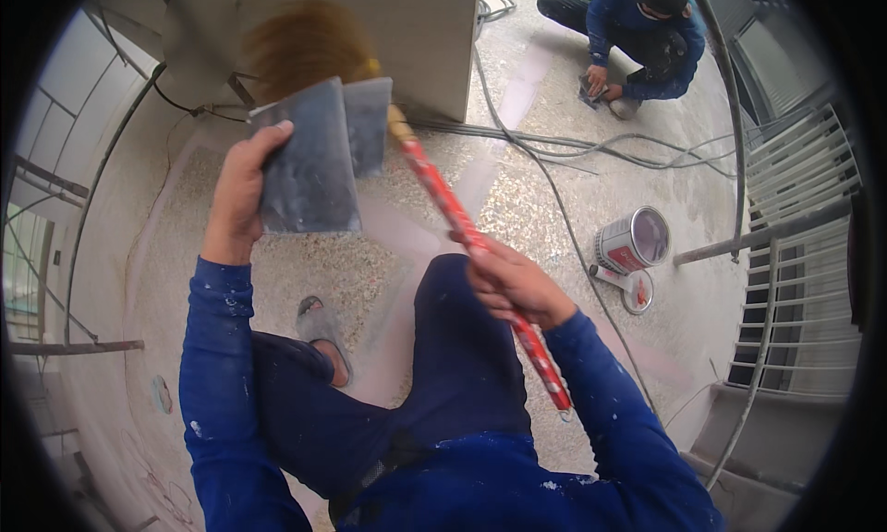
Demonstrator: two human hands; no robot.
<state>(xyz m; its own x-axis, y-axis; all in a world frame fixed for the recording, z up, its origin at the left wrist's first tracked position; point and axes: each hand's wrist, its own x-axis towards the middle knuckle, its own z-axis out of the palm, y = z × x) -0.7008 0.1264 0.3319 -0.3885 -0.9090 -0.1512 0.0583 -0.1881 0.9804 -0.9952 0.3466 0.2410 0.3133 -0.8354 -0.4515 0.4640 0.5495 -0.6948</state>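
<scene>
My left hand point(242, 185) is closed round a dark grey flat plate point(307, 167), its thumb over the upper corner. A second grey plate point(371, 125) shows partly behind it; their exact kind is unclear. My right hand point(517, 278) grips the red patterned handle of a broom point(443, 199) partway along. The handle slants from lower right to upper left. Brown bristles point(309, 51), smeared by motion, are raised above the plates. The plates hide part of the bristles' base.
A paint can point(617, 244) stands at right, with a round lid point(637, 292) and a white tube point(608, 276) beside it. Dark cables point(573, 144) cross the speckled floor. A co-worker point(642, 37) crouches far right. Metal poles point(721, 97) and a slatted grille point(804, 255) line the right side.
</scene>
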